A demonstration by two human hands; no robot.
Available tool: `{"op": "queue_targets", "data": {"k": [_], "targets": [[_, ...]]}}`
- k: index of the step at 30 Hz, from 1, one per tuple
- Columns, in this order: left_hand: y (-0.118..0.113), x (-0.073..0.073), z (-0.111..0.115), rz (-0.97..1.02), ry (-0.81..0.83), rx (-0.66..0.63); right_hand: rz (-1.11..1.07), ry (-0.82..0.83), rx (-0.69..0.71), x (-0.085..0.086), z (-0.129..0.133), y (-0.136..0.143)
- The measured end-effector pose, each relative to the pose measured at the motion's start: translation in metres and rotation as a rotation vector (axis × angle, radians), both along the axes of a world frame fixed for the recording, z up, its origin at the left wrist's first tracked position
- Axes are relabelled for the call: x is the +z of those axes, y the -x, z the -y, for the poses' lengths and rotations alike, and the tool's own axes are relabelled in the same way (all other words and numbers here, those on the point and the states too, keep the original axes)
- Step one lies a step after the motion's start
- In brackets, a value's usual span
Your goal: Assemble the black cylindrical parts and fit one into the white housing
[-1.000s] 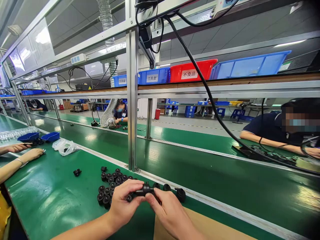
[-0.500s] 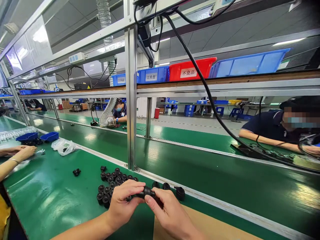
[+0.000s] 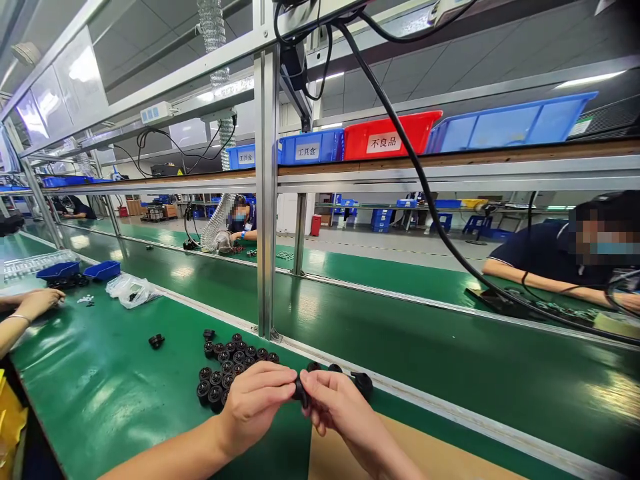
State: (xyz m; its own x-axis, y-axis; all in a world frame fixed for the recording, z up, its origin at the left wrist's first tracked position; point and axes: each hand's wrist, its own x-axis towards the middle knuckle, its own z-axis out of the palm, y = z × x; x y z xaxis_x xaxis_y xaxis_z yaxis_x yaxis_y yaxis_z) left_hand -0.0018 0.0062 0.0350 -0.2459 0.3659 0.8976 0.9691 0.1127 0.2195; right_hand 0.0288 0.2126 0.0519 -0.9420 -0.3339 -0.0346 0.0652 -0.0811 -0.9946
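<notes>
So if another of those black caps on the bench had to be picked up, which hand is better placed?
Probably the left hand: the cluster of black caps lies just beyond its knuckles, whereas the right hand sits farther off. Both pinch the black part.

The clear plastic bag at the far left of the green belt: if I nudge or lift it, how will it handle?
The clear plastic bag lies crumpled and slumped, so it is probably floppy and would deform rather than slide cleanly. It looks thin and nearly empty, so likely light. A few dark bits show inside; they may shift when it is lifted.
</notes>
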Motion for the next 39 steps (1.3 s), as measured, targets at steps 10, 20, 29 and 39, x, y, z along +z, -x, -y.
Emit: {"op": "queue_targets", "data": {"k": [10,20,29,39], "targets": [[-0.004,0.007,-0.003,0.386,-0.071,0.052,-0.531,-0.315,-0.163,0.005,-0.007,-0.008],[0.0,0.002,-0.001,0.463,-0.048,0.05,-0.404,-0.248,-0.144,-0.007,-0.007,0.0],[0.002,0.0,0.002,0.599,-0.007,0.067,-0.471,-0.341,-0.174,-0.009,-0.016,0.005],[0.087,0.022,0.096,0.536,0.302,0.71,-0.898,-1.01,-0.091,-0.056,-0.013,0.015]]}}
